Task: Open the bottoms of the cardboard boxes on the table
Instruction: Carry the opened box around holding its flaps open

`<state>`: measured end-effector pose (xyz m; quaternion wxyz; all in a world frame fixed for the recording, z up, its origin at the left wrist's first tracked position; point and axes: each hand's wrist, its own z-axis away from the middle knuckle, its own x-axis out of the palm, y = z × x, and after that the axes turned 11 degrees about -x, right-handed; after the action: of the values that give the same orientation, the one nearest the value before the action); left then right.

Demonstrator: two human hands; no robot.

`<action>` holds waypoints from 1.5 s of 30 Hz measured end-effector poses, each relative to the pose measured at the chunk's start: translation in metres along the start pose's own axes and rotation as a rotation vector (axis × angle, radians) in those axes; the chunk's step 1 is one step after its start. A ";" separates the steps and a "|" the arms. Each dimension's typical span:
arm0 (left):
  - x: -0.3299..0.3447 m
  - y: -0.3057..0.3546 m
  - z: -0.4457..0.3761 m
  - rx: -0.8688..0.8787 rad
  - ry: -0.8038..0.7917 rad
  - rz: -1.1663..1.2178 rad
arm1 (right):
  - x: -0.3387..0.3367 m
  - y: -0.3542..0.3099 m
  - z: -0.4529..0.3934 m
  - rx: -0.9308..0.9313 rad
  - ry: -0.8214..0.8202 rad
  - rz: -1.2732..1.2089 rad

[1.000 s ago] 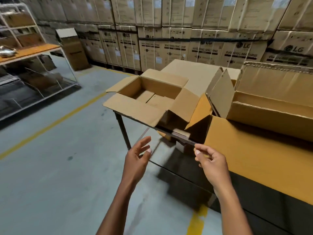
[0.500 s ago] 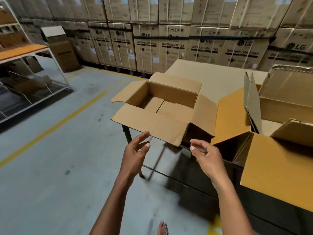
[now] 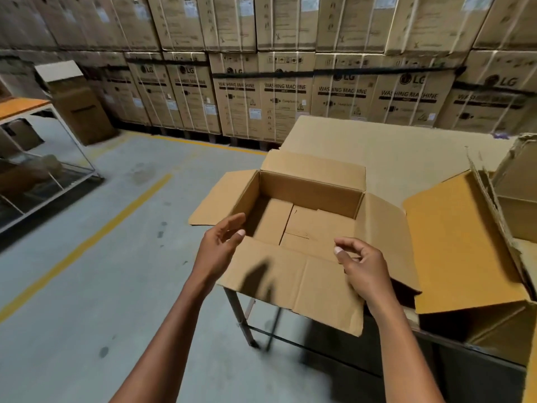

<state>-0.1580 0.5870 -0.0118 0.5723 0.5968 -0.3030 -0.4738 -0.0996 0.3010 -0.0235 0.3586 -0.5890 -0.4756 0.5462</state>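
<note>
While both hands hover empty, fingers loosely curled and spread, the left hand (image 3: 222, 248) hangs by the near-left corner of an open cardboard box (image 3: 308, 196) and the right hand (image 3: 363, 266) over its near flap (image 3: 290, 283). Its bottom flaps lie shut, at the bench (image 3: 377, 146) edge. Beyond stand stacked washing-machine cartons (image 3: 284, 97).

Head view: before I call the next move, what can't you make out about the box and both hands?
- Box underside: hidden by its own floor flaps; tape cannot be judged.
- Left hand: at the box's near-left corner; contact unclear, motion blur.
- Right hand: fingers curled over the near flap; any grip is hidden by the hand itself.
- Second box: cut off by the right edge.
- Table: mostly covered by cardboard.
</note>
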 end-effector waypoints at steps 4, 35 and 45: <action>-0.033 -0.012 -0.073 -0.018 -0.052 -0.021 | 0.030 -0.008 -0.023 -0.011 0.095 0.019; -0.140 -0.006 -0.285 -0.150 -0.436 -0.316 | 0.118 -0.030 -0.005 0.164 0.346 0.008; -0.102 0.030 -0.282 0.141 -0.292 -0.723 | 0.057 0.000 -0.046 0.186 0.228 0.167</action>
<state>0.0671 0.7856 0.0100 0.2769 0.6291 -0.1832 -0.7028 -0.0574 0.3594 -0.0341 0.4168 -0.6487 -0.3287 0.5454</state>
